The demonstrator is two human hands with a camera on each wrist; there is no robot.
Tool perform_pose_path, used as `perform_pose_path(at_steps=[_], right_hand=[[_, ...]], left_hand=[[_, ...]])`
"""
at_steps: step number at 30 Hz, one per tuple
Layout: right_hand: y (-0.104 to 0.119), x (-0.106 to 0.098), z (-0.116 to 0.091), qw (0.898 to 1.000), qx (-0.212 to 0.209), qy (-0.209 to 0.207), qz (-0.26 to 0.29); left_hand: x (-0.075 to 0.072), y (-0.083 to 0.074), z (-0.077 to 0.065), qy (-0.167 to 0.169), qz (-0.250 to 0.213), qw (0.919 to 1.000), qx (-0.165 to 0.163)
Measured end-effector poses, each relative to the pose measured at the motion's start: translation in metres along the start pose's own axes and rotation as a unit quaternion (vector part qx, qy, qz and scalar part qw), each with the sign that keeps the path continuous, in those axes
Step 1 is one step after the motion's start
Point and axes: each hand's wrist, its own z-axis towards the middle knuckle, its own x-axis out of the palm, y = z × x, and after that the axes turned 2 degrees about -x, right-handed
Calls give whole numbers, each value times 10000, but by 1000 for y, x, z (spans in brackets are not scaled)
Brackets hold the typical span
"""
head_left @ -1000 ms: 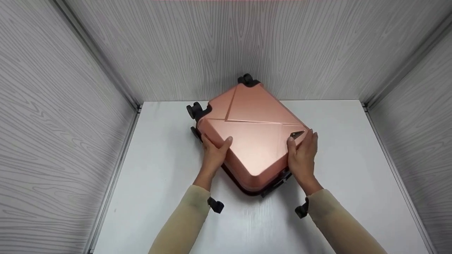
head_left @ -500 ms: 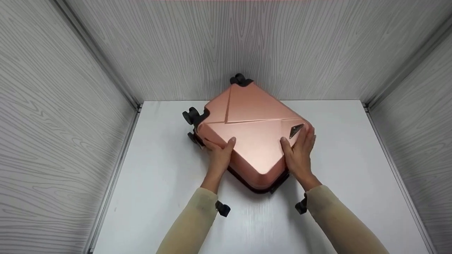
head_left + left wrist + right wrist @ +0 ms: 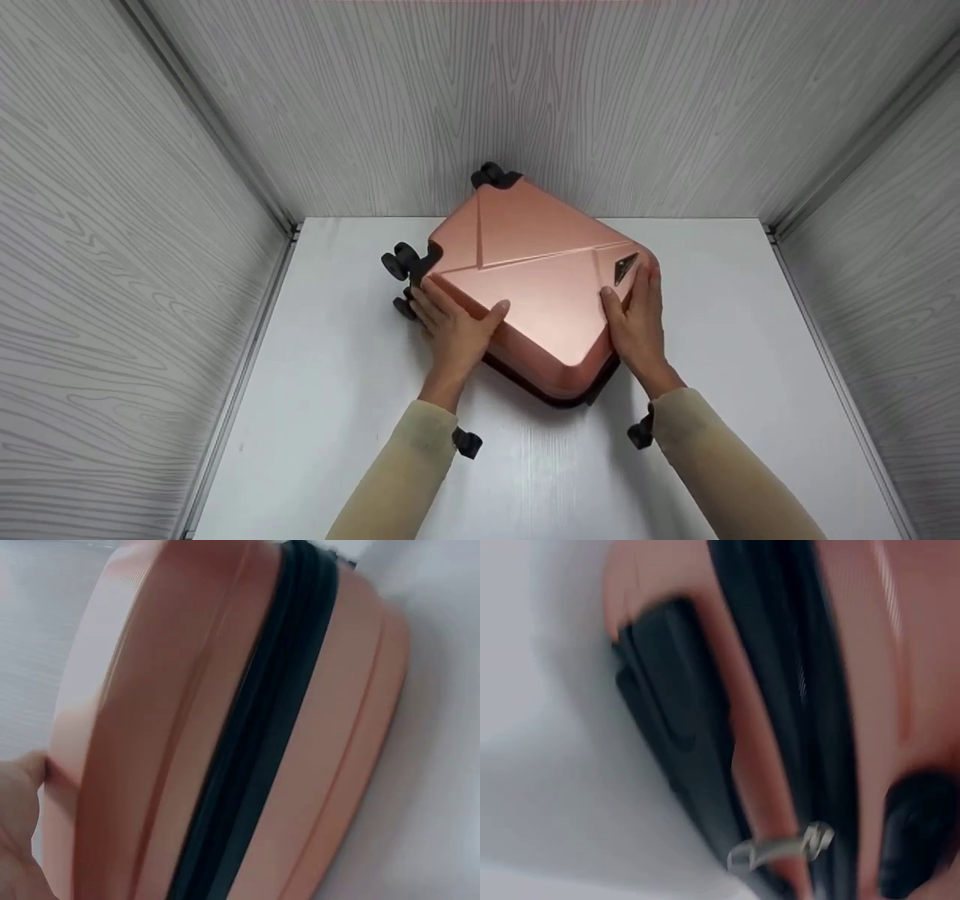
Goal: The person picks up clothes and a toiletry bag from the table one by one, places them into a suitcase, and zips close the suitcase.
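A pink hard-shell suitcase [image 3: 540,292] lies flat on the white tabletop, turned diagonally, its black wheels towards the back left. My left hand [image 3: 459,337] presses along its near-left side with fingers straight and spread, the thumb on the top edge. On the right corner rests my right hand [image 3: 637,326], fingers straight along the side and thumb on the upper face, beside a small dark triangular badge [image 3: 625,268]. The left wrist view shows the black zip band [image 3: 262,727] round the shell. In the right wrist view are a black handle [image 3: 682,690] and a silver zip puller [image 3: 780,850].
A grey wood-grain wall [image 3: 525,90] stands close behind the suitcase, with similar panels at left and right. White tabletop [image 3: 750,360] extends on both sides and in front. Each wrist wears a small black camera.
The suitcase has turned counterclockwise, its wheeled end swinging left and towards me. My left hand has shifted along its side, fingers now more spread; the right hand has moved slightly left with its corner.
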Motion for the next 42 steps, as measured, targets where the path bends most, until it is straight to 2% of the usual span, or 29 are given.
perform_pose_path(at_steps=[3, 7, 10, 12, 15, 18, 21, 24, 28, 32, 35, 39, 41, 42], right_hand=[[18, 8, -22, 10000, 60, 28, -55], [38, 20, -61, 9989, -10, 300, -352], [42, 25, -80, 9969, -417, 378, -549], [38, 25, -84, 9942, -796, 357, -630], [28, 21, -78, 9887, -1249, 408, -729], [17, 11, -66, 9880, -1112, 815, -703], [4, -3, -47, 9862, -848, 1316, -543], [-11, -18, -25, 9827, -742, 1674, -278], [-25, -31, -6, 9793, -692, 1896, 130], [-29, -37, -2, 9803, -505, 1854, 462], [-24, -33, -10, 9838, -382, 1662, 546], [-12, -19, -26, 9906, -400, 1237, 422], [-8, -11, -32, 9938, -428, 965, 354], [-7, -8, -34, 9949, -452, 830, 342]], left_hand=[[-18, 2, 20, -135, 552, 9967, 584], [-45, 6, 56, -21, 1258, 9842, 1248], [-57, 11, 74, 288, 1603, 9740, 1576], [-60, 15, 78, 384, 1699, 9703, 1677], [-60, 18, 73, 284, 1851, 9681, 1662], [-59, 20, 60, 258, 1969, 9691, 1464], [-58, 20, 42, 291, 2211, 9654, 1351], [-57, 18, 23, 253, 2622, 9540, 1435], [-59, 13, 3, 129, 3082, 9355, 1723], [-62, 9, -4, 207, 3129, 9306, 1890], [-66, 11, -1, 311, 3018, 9344, 1865], [-70, 16, 7, 411, 2885, 9393, 1812], [-69, 17, 9, 561, 2919, 9367, 1852], [-69, 18, 10, 635, 2994, 9329, 1898]])
